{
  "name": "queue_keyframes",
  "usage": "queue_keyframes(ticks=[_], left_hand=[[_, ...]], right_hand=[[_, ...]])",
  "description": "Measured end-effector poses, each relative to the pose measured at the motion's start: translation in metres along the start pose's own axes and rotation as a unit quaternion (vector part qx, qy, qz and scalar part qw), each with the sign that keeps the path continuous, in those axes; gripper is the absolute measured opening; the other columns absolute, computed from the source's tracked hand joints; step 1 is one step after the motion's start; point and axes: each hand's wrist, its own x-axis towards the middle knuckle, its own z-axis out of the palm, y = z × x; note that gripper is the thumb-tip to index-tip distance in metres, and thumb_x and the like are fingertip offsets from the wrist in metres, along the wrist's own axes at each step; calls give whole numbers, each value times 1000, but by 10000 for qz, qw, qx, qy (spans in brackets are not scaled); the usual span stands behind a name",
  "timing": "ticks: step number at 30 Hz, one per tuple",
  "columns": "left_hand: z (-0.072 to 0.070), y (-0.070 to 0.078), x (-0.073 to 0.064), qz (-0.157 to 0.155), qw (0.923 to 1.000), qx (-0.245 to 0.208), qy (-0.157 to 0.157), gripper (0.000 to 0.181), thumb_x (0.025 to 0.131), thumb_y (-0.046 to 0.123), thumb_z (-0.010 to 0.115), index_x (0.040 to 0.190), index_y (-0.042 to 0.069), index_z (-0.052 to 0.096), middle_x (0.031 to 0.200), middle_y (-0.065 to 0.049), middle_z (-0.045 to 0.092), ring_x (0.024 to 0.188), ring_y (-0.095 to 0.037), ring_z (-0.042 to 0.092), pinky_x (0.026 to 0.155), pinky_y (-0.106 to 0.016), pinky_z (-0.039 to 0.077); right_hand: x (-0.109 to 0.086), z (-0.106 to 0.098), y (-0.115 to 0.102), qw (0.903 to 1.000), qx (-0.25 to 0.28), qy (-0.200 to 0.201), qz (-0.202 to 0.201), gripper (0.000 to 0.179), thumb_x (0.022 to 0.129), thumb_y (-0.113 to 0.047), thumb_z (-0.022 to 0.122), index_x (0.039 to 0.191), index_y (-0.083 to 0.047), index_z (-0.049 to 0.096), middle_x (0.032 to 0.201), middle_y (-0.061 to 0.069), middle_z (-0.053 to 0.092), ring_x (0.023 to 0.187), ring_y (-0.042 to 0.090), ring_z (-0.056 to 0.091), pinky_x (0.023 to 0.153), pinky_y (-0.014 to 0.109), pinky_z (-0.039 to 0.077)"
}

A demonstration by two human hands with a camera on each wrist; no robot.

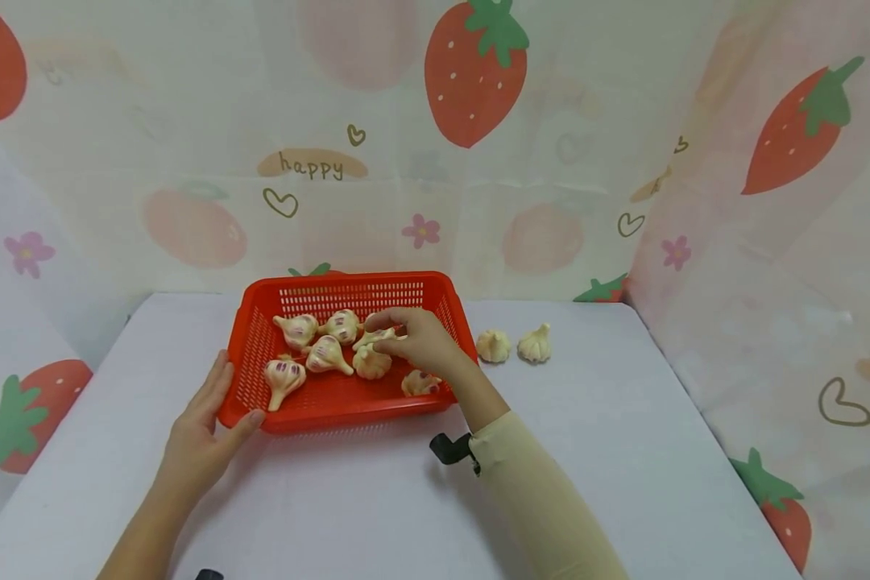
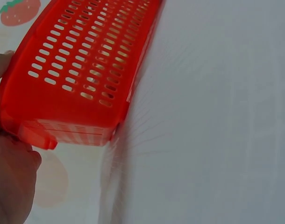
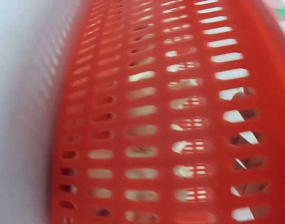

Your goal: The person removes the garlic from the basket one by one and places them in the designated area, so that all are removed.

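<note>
A red plastic basket [image 1: 348,415] with slotted sides holds several garlic bulbs, including one with a long stem [image 1: 284,376] at the left. My left hand [image 1: 201,427] holds the basket's left front corner, thumb on the front rim and fingers along the end. The left wrist view shows the thumb and fingers around that corner. My right hand [image 1: 424,342] reaches over the right side into the basket. Its thumb and forefinger stand apart just above a pale garlic bulb [image 1: 372,364]; any contact is unclear. In the right wrist view the basket's slotted wall [image 3: 147,121] hides the fingers.
Two pale garlic bulbs, one nearer [image 1: 493,345] and one farther right [image 1: 535,344], sit on the white tabletop [image 1: 587,451] right of the basket. A strawberry-print curtain [image 1: 406,121] rises behind the table and along both sides.
</note>
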Motion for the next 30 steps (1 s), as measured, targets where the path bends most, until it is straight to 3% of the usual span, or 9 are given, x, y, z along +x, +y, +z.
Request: queue_keyframes(ticks=[4, 13, 18, 25, 30], left_hand=[[2, 4, 1, 223, 9997, 85, 99, 84, 94, 27, 76, 162, 14, 28, 171, 2, 22, 156, -2, 16, 105, 2, 18], [2, 4, 1, 308, 9991, 226, 181, 81, 94, 27, 75, 160, 9, 31, 170, 0, 24, 157, -14, 20, 106, 2, 16], [3, 0, -2, 329, 9990, 213, 212, 80, 93, 26, 76, 159, 8, 34, 170, 0, 24, 157, -11, 19, 108, 1, 15], [3, 0, -2, 321, 9989, 247, 236, 81, 92, 27, 78, 159, 8, 35, 170, 0, 25, 156, -4, 18, 107, 2, 15], [3, 2, -2, 301, 9990, 257, 207, 81, 93, 28, 77, 159, 9, 34, 170, -1, 24, 156, -6, 19, 106, 2, 15]], right_hand=[[5, 6, 4, 9998, -54, -172, 127, 30, 95, -15, 74, 125, -16, 73, 128, 7, 70, 118, 30, 63, 95, 36, 57], [6, 20, 7, 9973, -299, -503, 450, 26, 94, -10, 74, 116, -23, 76, 124, -6, 67, 113, 21, 61, 91, 27, 56], [7, 23, 9, 9963, -476, -483, 526, 26, 95, -7, 72, 116, -22, 76, 121, -6, 68, 114, 21, 61, 93, 26, 55], [9, 23, 13, 9949, -709, -320, 642, 27, 97, -3, 67, 116, -18, 77, 114, -8, 68, 104, 16, 59, 85, 24, 55], [11, 24, 15, 9930, -962, -258, 641, 24, 97, -5, 68, 112, -20, 78, 110, -8, 69, 101, 15, 60, 83, 23, 55]])
